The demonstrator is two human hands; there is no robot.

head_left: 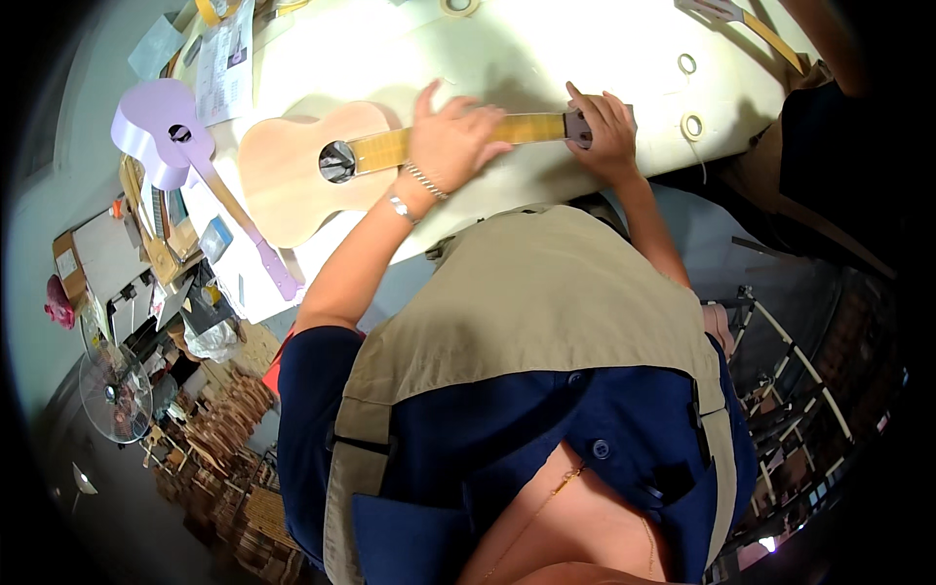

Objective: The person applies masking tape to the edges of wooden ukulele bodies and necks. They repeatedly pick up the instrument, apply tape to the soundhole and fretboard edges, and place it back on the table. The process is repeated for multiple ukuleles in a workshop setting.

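An unfinished pale wooden ukulele (278,171) lies on the table with its body to the left and its neck to the right. Yellow tape (534,128) covers its fretboard from near the sound hole to the dark headstock. Across the neck, close to the body, rests my left hand (450,141), fingers spread and slightly blurred; it wears a bracelet and a watch. At the far end of the neck my right hand (609,141) grips the headstock, its fingers over the top. Part of the tape is hidden under my left hand.
A lilac ukulele (161,122) leans at the table's left edge beside a printed sheet (224,73). Tape rolls (692,126) lie on the right of the table (526,58). Another person's arm (829,39) is at the far right. A fan (115,393) stands lower left.
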